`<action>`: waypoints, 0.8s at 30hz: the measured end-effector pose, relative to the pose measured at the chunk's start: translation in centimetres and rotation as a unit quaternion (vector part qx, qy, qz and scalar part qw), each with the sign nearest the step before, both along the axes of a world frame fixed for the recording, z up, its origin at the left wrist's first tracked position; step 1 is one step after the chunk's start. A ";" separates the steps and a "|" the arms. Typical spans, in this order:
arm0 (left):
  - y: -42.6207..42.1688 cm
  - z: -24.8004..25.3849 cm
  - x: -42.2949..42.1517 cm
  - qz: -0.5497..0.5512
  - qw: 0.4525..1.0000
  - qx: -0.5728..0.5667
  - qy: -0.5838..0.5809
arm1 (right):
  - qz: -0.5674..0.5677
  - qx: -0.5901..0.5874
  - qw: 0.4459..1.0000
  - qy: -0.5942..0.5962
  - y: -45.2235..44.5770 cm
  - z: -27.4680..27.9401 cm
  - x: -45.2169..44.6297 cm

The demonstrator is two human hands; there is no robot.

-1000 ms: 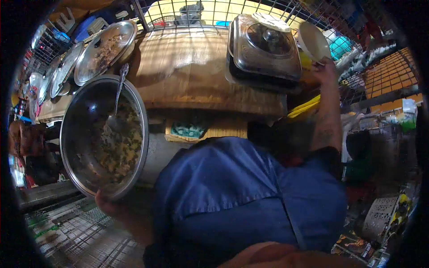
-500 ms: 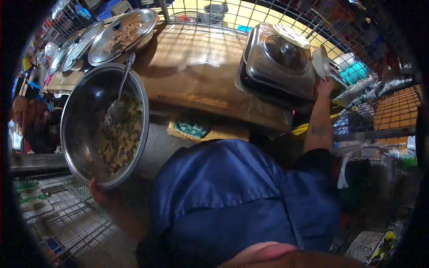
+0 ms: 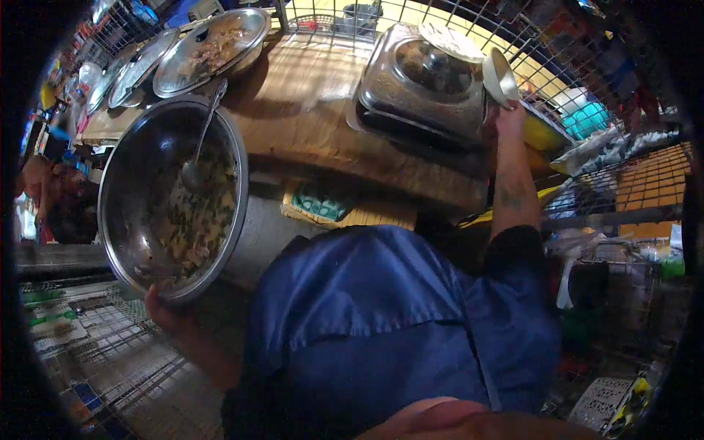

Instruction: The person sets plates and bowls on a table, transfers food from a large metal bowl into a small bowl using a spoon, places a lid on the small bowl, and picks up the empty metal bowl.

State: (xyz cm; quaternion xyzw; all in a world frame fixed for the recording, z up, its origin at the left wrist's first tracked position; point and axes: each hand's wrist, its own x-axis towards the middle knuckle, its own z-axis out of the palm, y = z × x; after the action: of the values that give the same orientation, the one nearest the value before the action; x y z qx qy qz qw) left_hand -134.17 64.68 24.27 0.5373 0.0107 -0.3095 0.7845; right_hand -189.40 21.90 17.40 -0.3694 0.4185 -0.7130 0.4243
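My left hand (image 3: 167, 312) grips the lower rim of a large metal bowl (image 3: 130, 213), its thumb over the edge. Food lies in the tilted bowl, and a metal spoon (image 3: 207, 128) leans against its upper rim. My right arm is stretched out to the right, and my right hand (image 3: 510, 117) holds a pale shallow bowl (image 3: 500, 77) on edge. That bowl is beside a rectangular metal pan with a domed lid (image 3: 411, 88), on which a whitish plate (image 3: 451, 42) lies.
Several lidded dishes, one with a glass lid (image 3: 213, 51), line the back left of the brown-covered table (image 3: 301, 95). Wire mesh (image 3: 411, 11) runs behind it. Below the table edge is an open cardboard box (image 3: 378, 214). A person (image 3: 55, 191) is at the far left.
The pale bowl and my right hand have moved left, against the lidded pan. The pan has shifted left in view since half a second ago. My left hand still holds the large bowl.
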 end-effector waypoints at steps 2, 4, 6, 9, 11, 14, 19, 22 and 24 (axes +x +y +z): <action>0.4 -0.3 0.4 0.028 0.999 0.021 0.018 | -0.010 -0.021 1.000 -0.017 -1.4 -0.6 1.3; 0.9 -0.3 0.4 0.027 1.000 0.010 0.003 | -0.049 -0.026 0.998 0.035 -3.5 -2.3 2.8; 1.3 -0.1 0.0 0.034 0.999 0.014 -0.010 | -0.028 0.006 1.000 0.003 -5.0 -3.6 4.6; 0.7 0.8 -0.4 0.086 0.994 0.071 -0.024 | 0.043 0.066 0.984 -0.159 -7.1 -2.8 7.4; 0.5 0.8 -0.1 0.088 0.992 0.080 -0.035 | 0.106 0.060 0.979 -0.162 -6.6 -2.3 10.3; 1.6 0.4 0.7 0.061 0.998 -0.021 -0.024 | 0.211 0.137 0.950 -0.186 -9.0 -3.8 11.7; 3.4 -0.2 0.0 0.038 0.995 -0.079 -0.053 | 0.212 0.133 0.941 -0.227 -5.8 -0.7 19.4; 2.2 1.0 -0.7 -0.007 0.988 -0.138 -0.073 | 0.227 0.170 0.929 -0.238 -7.4 -1.7 21.9; -0.2 3.6 -1.7 0.148 0.988 0.022 0.037 | 0.210 0.132 0.945 -0.213 -4.9 0.2 23.0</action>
State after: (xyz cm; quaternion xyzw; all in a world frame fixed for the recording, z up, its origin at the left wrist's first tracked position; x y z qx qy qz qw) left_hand -135.87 64.52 27.90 0.5356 0.1256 -0.2093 0.8085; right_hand -166.40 16.98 17.60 -0.2293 0.3218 -0.6084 0.6883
